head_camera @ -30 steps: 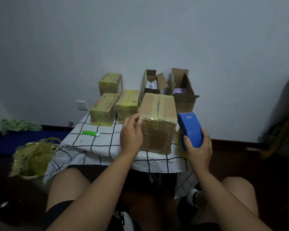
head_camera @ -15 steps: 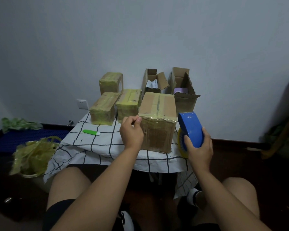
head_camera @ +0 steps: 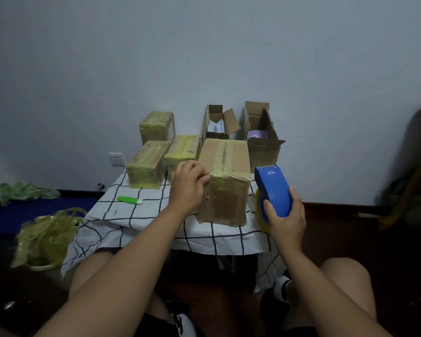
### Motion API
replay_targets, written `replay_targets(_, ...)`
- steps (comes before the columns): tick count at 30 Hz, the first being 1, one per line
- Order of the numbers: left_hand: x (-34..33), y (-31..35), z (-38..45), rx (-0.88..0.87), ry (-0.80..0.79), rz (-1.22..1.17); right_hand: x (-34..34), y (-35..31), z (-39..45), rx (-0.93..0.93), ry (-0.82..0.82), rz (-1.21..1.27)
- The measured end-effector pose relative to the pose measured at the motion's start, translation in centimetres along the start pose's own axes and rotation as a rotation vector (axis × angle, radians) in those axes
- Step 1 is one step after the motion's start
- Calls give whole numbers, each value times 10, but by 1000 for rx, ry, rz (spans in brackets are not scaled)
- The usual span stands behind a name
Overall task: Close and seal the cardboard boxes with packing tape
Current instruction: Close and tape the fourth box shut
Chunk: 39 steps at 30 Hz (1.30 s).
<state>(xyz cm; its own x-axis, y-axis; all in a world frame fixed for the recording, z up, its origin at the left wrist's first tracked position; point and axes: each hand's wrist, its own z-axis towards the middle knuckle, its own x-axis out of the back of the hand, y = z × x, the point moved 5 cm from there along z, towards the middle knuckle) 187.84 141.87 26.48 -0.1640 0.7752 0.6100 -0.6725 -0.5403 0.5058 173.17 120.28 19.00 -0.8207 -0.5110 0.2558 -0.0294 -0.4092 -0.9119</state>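
Note:
A closed cardboard box (head_camera: 225,181) stands on the checked tablecloth (head_camera: 131,215), with yellowish tape along its top seam and over its front edge. My left hand (head_camera: 188,186) presses on the box's upper left front corner, fingers curled against the tape. My right hand (head_camera: 287,220) grips a blue tape dispenser (head_camera: 274,190) with a yellow roll, held just right of the box and apart from it. Three boxes wrapped in yellow tape (head_camera: 147,164) (head_camera: 184,152) (head_camera: 157,127) sit behind on the left. Two open boxes (head_camera: 219,122) (head_camera: 261,135) stand at the back.
A green and white utility knife (head_camera: 129,199) lies on the cloth left of my hand. A heap of used yellow tape (head_camera: 46,237) fills a bin on the floor at left. A blue mat (head_camera: 34,210) and wall socket (head_camera: 117,159) are beyond. My knees are under the table.
My left hand has slid up from the box's front face to its top left corner, thumb and fingers now closed along the taped edge. The right hand with the dispenser has barely moved.

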Motion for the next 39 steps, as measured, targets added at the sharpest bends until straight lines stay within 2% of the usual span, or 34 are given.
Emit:
replay_targets(4, 4, 15, 4, -101, -62, 122, 0, -1, -1, 0, -3, 12)
replay_targets(8, -12, 40, 6, -241, -203, 197, 1, -2, 0, -9, -1, 6)
replay_targets(14, -25, 50, 8, -247, -150, 179, 4, -3, -2, -17, 4, 13)
replay_targets(21, -38, 75, 13, -333, -258, 263, 3, -4, -1, -30, 22, 11)
replay_targets(26, -48, 82, 10, -277, -230, 230, 2, -3, 1, -38, 29, 9)
replay_targets(32, -45, 79, 14, -247, -295, 184, 0, -3, 3, -45, 21, 13)
replay_targets(39, -49, 86, 11, -219, -251, 215, 0, -3, 4, -55, 23, 20)
